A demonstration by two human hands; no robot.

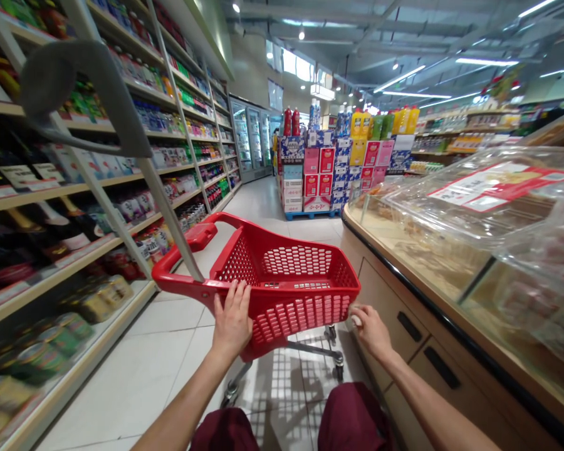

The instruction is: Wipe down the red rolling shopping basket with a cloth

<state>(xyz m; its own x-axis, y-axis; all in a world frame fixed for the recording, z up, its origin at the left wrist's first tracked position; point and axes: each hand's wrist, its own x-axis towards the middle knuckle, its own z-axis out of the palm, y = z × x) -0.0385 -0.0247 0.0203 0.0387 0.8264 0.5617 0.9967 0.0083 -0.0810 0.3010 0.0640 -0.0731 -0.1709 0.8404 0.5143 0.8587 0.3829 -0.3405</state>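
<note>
A red plastic shopping cart [305, 307] stands sideways in front of me, with no goods visible inside its perforated basket. My left hand [234, 319] lies on the near side wall just below the rim, its fingers stretched out flat. At the other end of the basket, close to its lower corner, my right hand [370, 327] is closed on a small white wad; what the wad is made of cannot be told. A grey pole with a dark grey hooked top [84, 100] rises from the cart's handle end [169, 266].
Shelves of drinks and cans [122, 119] line the left. A wooden counter [404, 269] with black edging and clear plastic food boxes [479, 194] stands close on the right. Stacked cartons [317, 178] stand ahead; fridges [251, 134] are farther back. Tiled floor [164, 351] lies below.
</note>
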